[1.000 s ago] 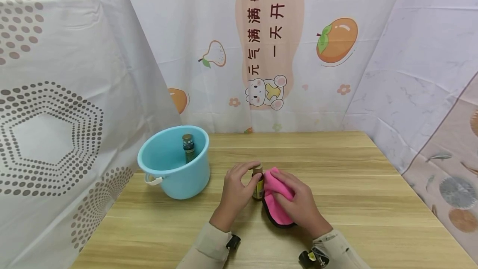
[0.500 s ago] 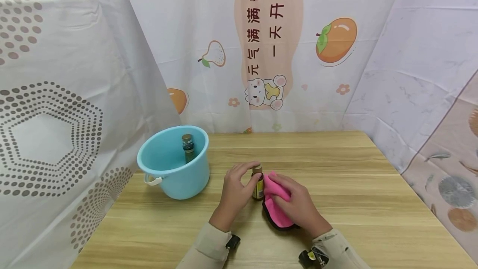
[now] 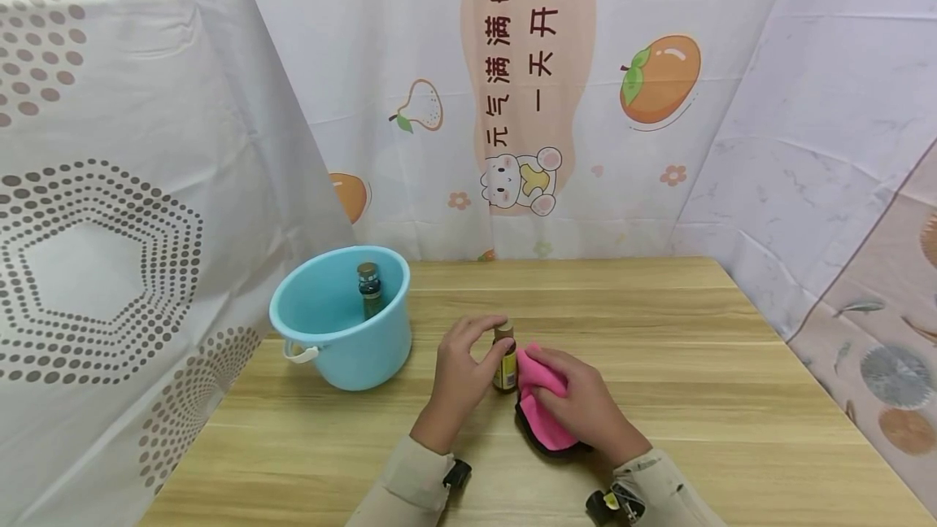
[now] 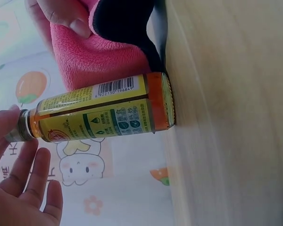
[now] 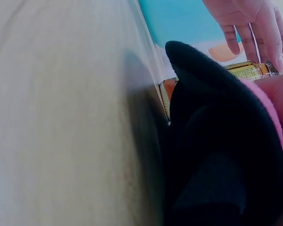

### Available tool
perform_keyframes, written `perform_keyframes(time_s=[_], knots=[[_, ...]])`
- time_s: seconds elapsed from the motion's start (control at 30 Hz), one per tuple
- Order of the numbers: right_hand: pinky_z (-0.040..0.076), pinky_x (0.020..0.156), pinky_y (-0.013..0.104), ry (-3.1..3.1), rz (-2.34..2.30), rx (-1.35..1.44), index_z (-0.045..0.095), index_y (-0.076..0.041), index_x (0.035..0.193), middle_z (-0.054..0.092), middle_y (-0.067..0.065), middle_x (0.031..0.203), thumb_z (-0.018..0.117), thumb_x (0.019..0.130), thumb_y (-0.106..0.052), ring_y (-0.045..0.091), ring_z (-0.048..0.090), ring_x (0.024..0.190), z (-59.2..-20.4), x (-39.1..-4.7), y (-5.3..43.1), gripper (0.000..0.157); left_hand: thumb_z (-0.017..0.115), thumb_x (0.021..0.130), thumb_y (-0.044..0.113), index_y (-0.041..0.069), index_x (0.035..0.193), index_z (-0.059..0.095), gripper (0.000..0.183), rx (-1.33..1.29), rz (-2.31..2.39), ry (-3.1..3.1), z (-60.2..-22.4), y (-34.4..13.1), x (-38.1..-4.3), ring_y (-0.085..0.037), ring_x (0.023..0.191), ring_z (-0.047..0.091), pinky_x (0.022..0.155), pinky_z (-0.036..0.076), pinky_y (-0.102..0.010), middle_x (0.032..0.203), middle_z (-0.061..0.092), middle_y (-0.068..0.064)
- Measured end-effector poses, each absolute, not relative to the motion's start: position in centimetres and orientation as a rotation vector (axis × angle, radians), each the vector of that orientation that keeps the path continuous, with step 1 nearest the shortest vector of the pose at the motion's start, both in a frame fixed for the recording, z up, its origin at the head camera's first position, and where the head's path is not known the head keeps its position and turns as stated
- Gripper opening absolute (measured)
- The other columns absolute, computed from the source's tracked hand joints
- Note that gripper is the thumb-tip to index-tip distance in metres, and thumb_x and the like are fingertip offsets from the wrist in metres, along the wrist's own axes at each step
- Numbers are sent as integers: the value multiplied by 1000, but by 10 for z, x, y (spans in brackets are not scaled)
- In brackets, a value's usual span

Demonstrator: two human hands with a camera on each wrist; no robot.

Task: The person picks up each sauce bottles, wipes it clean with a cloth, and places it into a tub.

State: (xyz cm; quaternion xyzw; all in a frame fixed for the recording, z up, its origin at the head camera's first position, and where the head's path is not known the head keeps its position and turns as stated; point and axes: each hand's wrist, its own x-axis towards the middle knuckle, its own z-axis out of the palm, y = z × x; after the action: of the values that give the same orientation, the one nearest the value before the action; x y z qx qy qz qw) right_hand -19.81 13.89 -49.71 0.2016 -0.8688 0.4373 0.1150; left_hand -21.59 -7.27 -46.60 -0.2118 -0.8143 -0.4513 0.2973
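Observation:
A small glass bottle [image 3: 507, 369] with a yellow label and a brown cap stands upright on the table. My left hand [image 3: 459, 371] pinches it at the cap and neck between thumb and index finger; the other fingers are off the glass, as the left wrist view shows. Beside it, my right hand [image 3: 584, 403] grips a bunched pink cloth [image 3: 545, 421] with a black underside. The cloth's plush face [image 4: 99, 63] lies against or very near the bottle's side; contact is hard to tell. In the right wrist view the black side [image 5: 217, 127] hides much of the bottle.
A light blue bucket [image 3: 369, 356] with a white handle grip stands at the left of the wooden table [image 3: 659, 332]. Inside leans another dark bottle [image 3: 370, 287] with a brown cap. Printed curtains [image 3: 410, 177] hang behind the table and along both sides.
My right hand has slid the pink cloth a little toward me and down along the bottle's side. The left hand has barely shifted and the bottle stays in place.

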Motion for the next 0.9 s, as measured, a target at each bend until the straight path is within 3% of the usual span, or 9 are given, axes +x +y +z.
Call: perform_keyframes(time_s=[0.33,0.63,0.9], knots=[[57,98,42,-2470,1267,611,67,-24,139,67,-3,139,81,86,-9,16,63,125,-496,-199,139,57,79,94,21,18,124,75,30,-583,-1205,-2154,-468,-73,-218,-12,115,67,100,54,-45,119,72,8],[56,97,26,-2318,1332,666,66,-26,140,65,-1,142,82,86,-5,17,63,127,-497,-200,141,59,77,95,17,14,124,75,29,-618,-1194,-2137,-469,-73,-220,-12,114,68,99,55,-43,119,73,6],[53,95,18,-2229,1333,692,67,-24,138,66,1,140,85,85,-6,20,65,123,-494,-199,140,59,75,97,16,14,125,74,28,-648,-1192,-2129,-469,-73,-220,-11,113,69,98,56,-42,120,73,6]])
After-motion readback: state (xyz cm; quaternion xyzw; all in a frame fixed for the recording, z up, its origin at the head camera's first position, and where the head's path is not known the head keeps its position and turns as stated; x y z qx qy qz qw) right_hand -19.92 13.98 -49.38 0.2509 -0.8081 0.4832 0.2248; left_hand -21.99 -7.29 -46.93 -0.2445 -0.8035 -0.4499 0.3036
